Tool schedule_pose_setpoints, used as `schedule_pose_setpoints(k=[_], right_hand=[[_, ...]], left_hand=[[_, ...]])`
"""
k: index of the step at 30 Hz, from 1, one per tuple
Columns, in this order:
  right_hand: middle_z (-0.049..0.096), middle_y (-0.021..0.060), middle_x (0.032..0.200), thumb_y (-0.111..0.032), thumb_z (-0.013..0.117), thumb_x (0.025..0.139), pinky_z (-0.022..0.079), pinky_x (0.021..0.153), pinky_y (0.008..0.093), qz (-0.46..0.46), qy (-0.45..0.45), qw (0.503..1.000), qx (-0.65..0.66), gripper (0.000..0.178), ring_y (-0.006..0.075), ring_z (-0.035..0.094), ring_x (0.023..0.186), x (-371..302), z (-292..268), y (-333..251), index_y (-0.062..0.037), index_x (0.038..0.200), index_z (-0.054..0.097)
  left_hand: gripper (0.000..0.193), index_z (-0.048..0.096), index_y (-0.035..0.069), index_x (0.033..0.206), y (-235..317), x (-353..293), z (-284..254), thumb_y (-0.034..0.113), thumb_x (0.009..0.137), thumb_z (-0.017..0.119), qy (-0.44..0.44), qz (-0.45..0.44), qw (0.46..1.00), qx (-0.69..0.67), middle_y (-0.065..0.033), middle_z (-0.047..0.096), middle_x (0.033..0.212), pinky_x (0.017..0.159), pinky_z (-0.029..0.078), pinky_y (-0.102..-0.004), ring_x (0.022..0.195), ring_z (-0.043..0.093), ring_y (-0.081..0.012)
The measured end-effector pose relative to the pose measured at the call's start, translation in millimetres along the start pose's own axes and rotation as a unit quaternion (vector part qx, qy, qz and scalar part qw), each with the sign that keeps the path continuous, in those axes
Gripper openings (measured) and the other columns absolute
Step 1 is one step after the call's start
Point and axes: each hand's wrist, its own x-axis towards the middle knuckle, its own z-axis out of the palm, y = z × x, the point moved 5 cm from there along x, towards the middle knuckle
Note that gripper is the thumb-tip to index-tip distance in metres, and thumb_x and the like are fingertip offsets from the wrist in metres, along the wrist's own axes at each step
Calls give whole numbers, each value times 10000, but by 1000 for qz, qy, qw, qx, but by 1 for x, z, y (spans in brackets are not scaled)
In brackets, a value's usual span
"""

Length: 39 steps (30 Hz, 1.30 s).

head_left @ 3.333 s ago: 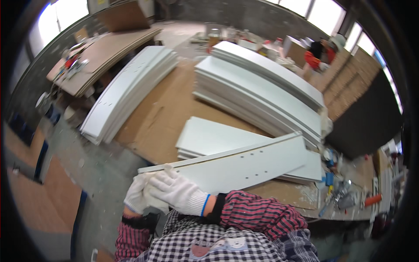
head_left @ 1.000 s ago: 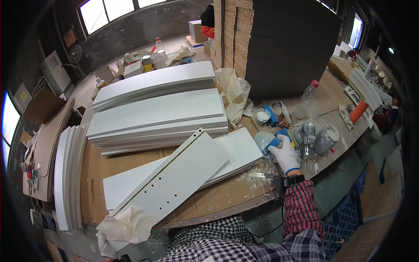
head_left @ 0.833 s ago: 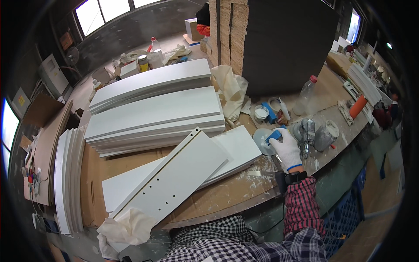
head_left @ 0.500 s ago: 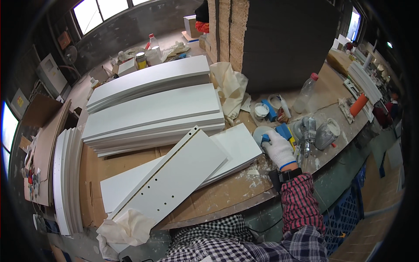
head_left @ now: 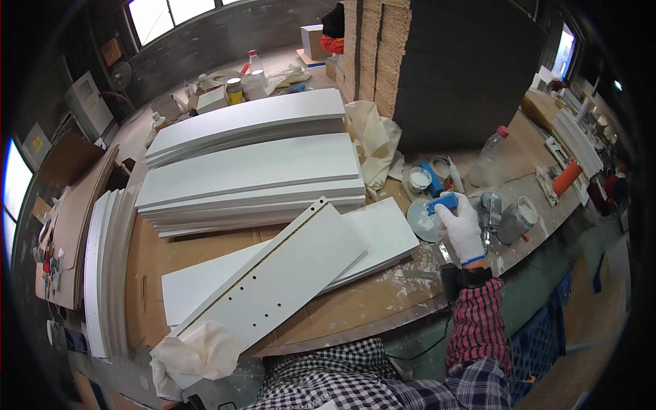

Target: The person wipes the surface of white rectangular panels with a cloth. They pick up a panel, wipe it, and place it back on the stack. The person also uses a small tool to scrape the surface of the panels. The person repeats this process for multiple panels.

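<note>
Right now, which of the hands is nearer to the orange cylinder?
Right. The right hand, holding a blue block, is left of the orange cylinder; the left hand is far left, at the holed panel.

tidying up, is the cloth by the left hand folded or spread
Neither neatly folded nor spread flat: the cloth is bunched, its loose wrinkles showing over the near end of the drilled white panel.

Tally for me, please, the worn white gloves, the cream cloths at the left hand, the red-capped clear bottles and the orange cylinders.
White gloves: 2, on the left hand and right hand
Cream cloth at the left hand: 1
Red-capped clear bottles: 2
Orange cylinder: 1
Total: 6
</note>
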Motion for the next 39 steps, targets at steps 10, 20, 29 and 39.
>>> schedule_pose_setpoints(k=[10,20,29,39], right_hand=[[694,129,959,-166,703,884,533,698,311,-185,-105,971,-105,312,216,696,819,-22,94,-74,-70,1159,590],[688,135,956,-135,666,894,542,760,368,-312,-130,932,-132,272,311,690,888,-16,143,-116,-78,1142,570],[682,147,949,-160,648,893,527,727,425,-351,-102,910,-195,261,345,675,869,-16,144,-120,-111,1136,568],[685,166,899,-209,661,893,522,729,432,-287,-125,933,-175,283,357,677,835,-13,148,-120,-81,1128,568]], left_hand=[[609,405,79,1436,1,4,-3,452,977,550,43,22,998,36,-131,512,1406,1046,470,-489,1246,549,-308],[633,425,50,1413,-4,10,8,498,976,523,36,15,999,17,-151,524,1386,1046,469,-482,1242,551,-314],[636,422,50,1419,-3,8,26,481,968,548,25,7,999,-32,-159,521,1387,1057,460,-484,1243,548,-324],[581,474,30,1366,-2,12,17,442,969,569,42,36,998,-13,-152,559,1342,1034,478,-458,1211,573,-309]])
